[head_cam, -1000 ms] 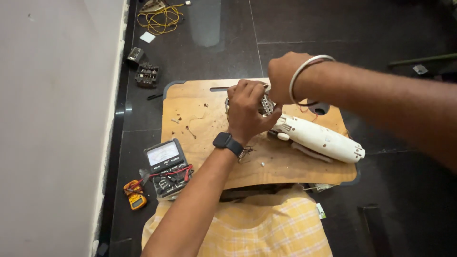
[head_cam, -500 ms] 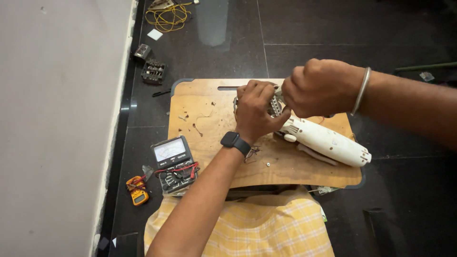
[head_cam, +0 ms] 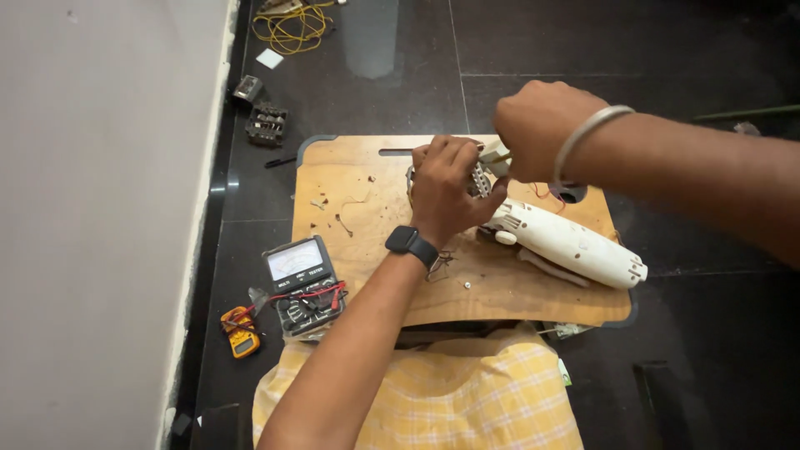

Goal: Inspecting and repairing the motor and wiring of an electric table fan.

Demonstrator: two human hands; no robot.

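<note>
Left hand (head_cam: 450, 193) stayed clenched on small metal part (head_cam: 480, 179) at head of white appliance casing (head_cam: 567, 243), on wooden board (head_cam: 350, 179). Right hand (head_cam: 540, 129) shifted slightly rightward versus half-second earlier, fist closed around pale tool (head_cam: 496, 154), possibly a screwdriver; tip hidden.
</note>
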